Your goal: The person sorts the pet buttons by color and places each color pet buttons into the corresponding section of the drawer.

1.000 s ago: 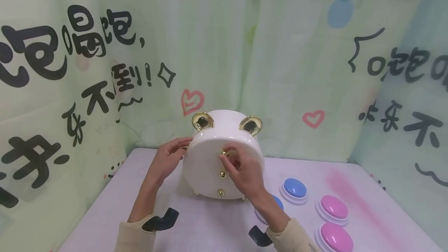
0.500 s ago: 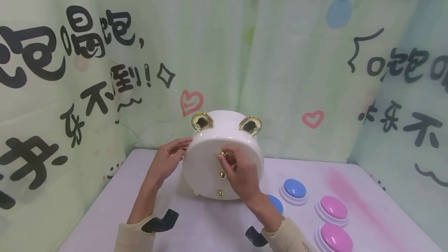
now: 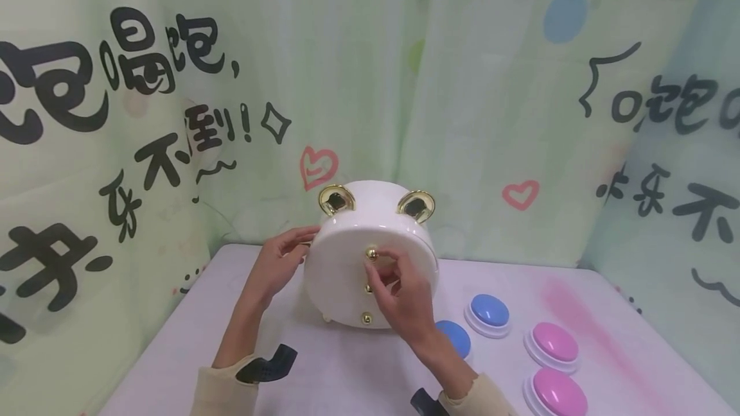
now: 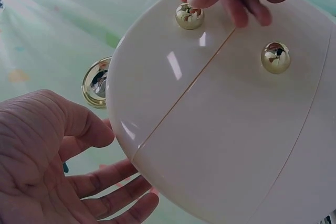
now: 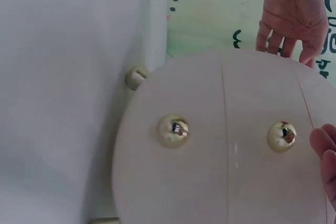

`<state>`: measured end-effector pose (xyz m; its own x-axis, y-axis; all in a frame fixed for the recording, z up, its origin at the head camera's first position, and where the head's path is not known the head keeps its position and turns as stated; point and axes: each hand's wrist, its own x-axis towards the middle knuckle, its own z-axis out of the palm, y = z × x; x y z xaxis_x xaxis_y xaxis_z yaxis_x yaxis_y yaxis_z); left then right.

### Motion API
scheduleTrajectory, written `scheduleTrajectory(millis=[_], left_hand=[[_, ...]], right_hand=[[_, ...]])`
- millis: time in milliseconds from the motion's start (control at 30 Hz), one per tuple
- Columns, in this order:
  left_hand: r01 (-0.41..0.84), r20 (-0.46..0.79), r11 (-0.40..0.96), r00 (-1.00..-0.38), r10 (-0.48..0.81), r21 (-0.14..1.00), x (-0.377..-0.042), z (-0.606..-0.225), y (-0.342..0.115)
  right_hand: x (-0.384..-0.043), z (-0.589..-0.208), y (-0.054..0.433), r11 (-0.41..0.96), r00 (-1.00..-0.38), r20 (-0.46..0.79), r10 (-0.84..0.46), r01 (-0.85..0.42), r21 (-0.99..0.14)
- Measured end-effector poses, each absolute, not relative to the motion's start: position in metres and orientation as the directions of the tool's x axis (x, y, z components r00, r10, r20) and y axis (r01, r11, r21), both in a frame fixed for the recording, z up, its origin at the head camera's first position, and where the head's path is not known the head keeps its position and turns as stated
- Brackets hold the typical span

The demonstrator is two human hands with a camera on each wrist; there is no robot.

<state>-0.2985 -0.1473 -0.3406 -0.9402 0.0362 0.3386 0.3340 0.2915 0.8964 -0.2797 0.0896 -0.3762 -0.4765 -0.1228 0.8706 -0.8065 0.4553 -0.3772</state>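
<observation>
A round white box (image 3: 341,275) with gold ears stands on the table; seams divide its front into drawers, each with a gold knob. My right hand (image 3: 407,291) is at the top knob (image 3: 371,253), thumb and forefinger loosely bent at its right side. In the left wrist view, the thumb tip meets the edge of this knob (image 4: 190,18), which is almost fully visible. My left hand (image 3: 280,265) rests its fingers along the box's left side, also seen in the left wrist view. The middle knob (image 5: 282,137) and bottom knob (image 5: 174,130) are untouched. All drawer fronts look flush.
Blue push buttons (image 3: 490,310) and pink push buttons (image 3: 559,391) stand on the white table (image 3: 324,377) to the right of the box. One blue button (image 3: 453,338) is partly behind my right forearm. A printed green curtain (image 3: 474,146) surrounds the table.
My right forefinger has shifted slightly right and down, off the front of the top knob, so more of the knob shows. My left hand and the box have stayed put.
</observation>
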Motion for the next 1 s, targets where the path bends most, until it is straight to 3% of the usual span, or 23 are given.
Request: scheduleTrajectory(millis=[600, 1000], left_hand=[[0.332, 0.339, 0.301, -0.94, 0.03, 0.894, -0.296, -0.34, -0.146], [0.335, 0.344, 0.298, -0.939, 0.027, 0.894, -0.297, -0.341, -0.146]], right_hand=[[-0.263, -0.411, 0.097, 0.531, -0.623, 0.763, -0.171, -0.711, -0.462], [-0.272, -0.417, 0.094, 0.537, -0.622, 0.76, -0.188, -0.713, -0.45]])
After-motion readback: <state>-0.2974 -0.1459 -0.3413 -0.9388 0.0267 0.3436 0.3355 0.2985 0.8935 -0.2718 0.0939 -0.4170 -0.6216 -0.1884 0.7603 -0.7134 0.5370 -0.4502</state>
